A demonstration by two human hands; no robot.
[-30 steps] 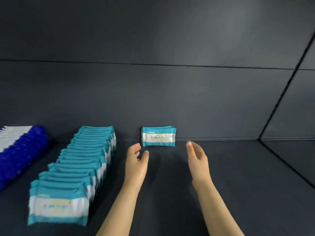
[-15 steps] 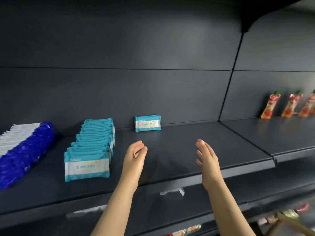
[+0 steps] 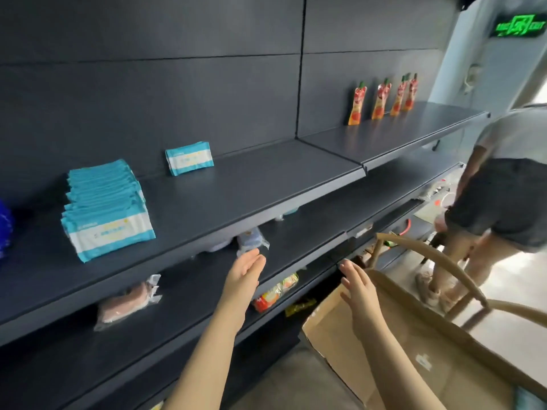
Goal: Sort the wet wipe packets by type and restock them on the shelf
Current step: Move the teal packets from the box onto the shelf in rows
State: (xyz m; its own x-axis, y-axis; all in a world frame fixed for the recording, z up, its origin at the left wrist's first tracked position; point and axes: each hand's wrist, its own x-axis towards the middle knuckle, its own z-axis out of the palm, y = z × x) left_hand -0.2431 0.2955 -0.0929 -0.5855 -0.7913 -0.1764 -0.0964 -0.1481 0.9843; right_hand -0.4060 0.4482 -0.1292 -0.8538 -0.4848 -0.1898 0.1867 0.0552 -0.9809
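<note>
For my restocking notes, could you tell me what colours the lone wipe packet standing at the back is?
Teal with a white band, in the head view: lone wipe packet.

You have a single view, from the camera on your head, so nothing is shared with a second one. It looks forward and down, turned to the right along the dark shelf (image 3: 266,184), which runs slantwise from lower left to upper right. The frame is tilted, and the wide lens bends the shelf edges. You stand close: your left hand (image 3: 244,272) and right hand (image 3: 359,287) reach in from the bottom edge. Low on the right the view takes in a cardboard box (image 3: 393,344). Far right, another person (image 3: 500,179) stands farther along the aisle, under a green exit sign (image 3: 519,26).
</note>
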